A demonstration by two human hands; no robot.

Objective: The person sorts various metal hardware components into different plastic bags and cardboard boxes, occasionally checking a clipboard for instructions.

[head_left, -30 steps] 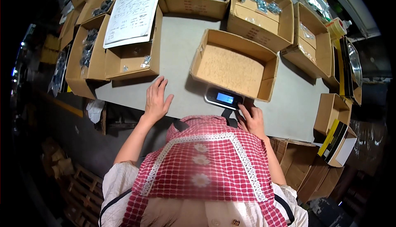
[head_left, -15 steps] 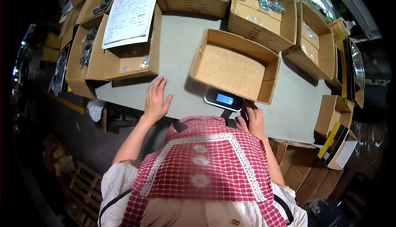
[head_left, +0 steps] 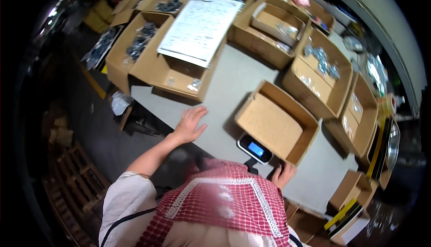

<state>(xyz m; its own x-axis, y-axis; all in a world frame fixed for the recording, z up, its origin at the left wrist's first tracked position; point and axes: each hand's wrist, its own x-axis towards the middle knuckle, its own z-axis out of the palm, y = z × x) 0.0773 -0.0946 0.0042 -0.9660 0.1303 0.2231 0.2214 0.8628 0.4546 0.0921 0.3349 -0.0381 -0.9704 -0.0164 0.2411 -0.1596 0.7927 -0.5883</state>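
My left hand lies on the grey table near its front edge, fingers stretched out and holding nothing. A shallow cardboard box with a bare bottom sits on a small digital scale, whose lit blue display shows at the box's near side. My right hand rests at the table's edge, right of the scale and just below the box's near corner. Its thumb and fingers are apart, with nothing seen in them; part of it is hidden by the red checked apron.
Cardboard boxes with bagged small parts ring the table: dark parts in one at left, metal pieces in another at right. A clipboard with a written sheet lies across a box. Small cartons stand at the right edge.
My view has swung, so the table and boxes appear turned and lower in the picture. Both hands stay at about the same places on the table; the box remains on the scale.
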